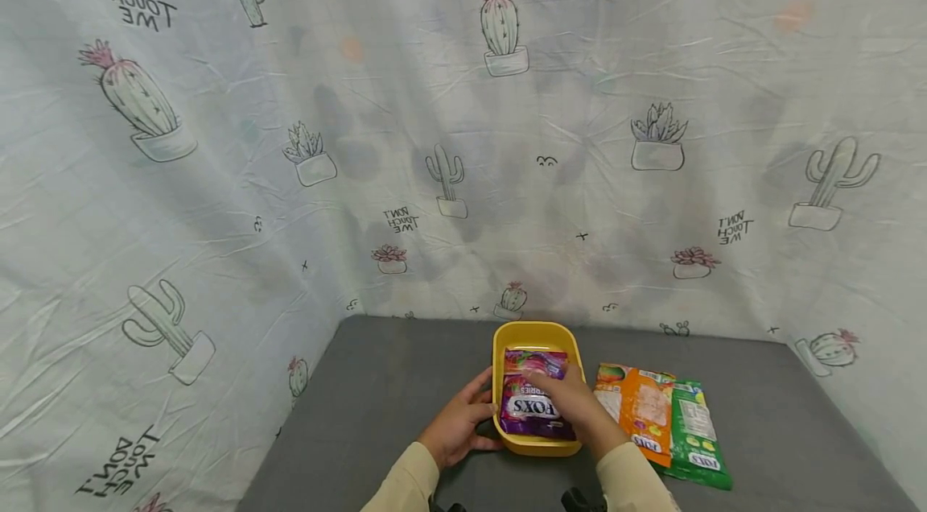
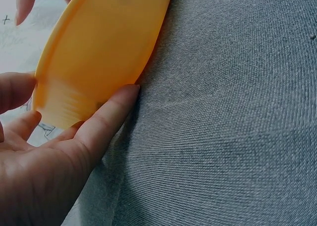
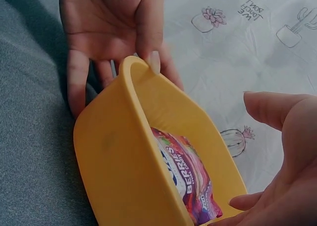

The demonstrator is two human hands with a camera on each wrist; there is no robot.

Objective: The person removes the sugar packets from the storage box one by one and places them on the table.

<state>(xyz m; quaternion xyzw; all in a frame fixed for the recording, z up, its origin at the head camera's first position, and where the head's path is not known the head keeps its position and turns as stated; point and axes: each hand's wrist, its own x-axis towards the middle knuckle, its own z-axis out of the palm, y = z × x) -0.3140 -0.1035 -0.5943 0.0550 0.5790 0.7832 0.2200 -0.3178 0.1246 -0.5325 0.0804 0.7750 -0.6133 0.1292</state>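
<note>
A yellow plastic tub (image 1: 537, 332) stands on the grey table, its long side pointing away from me. Inside lies a purple Fox's Berries candy bag (image 1: 532, 419), partly covered by my right hand; whether a second bag lies with it, I cannot tell. My left hand (image 1: 461, 425) holds the tub's left side, thumb at the rim and fingers against the outer wall, as the left wrist view also shows. My right hand (image 1: 572, 402) reaches over the tub's right rim, above the bag. Its thumb and fingers are spread apart in the right wrist view, with nothing between them.
Right of the tub, an orange Fox's candy bag (image 1: 647, 407) partly overlaps a green one (image 1: 698, 435). A pale cloth (image 1: 546, 190) printed with cacti hangs behind the grey table (image 1: 391, 383) and along its sides.
</note>
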